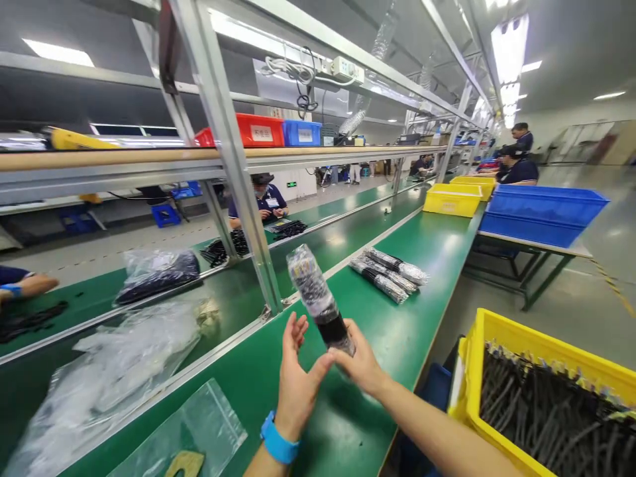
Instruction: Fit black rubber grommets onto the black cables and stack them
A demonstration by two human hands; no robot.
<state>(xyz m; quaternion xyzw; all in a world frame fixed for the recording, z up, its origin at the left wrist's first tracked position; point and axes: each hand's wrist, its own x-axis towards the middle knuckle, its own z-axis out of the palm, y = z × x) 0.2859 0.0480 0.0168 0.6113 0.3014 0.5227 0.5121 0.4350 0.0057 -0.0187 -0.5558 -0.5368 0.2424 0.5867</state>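
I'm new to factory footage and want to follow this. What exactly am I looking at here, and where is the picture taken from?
This picture comes from a camera worn on a person's head, looking down at their own bare hands. The left hand, with a blue wristband, and the right hand hold a plastic-wrapped bundle of dark cables, tilted, above a green workbench. More wrapped bundles lie on the bench. To the right, a yellow crate holds many dark cables. A co-worker is at the next bench.
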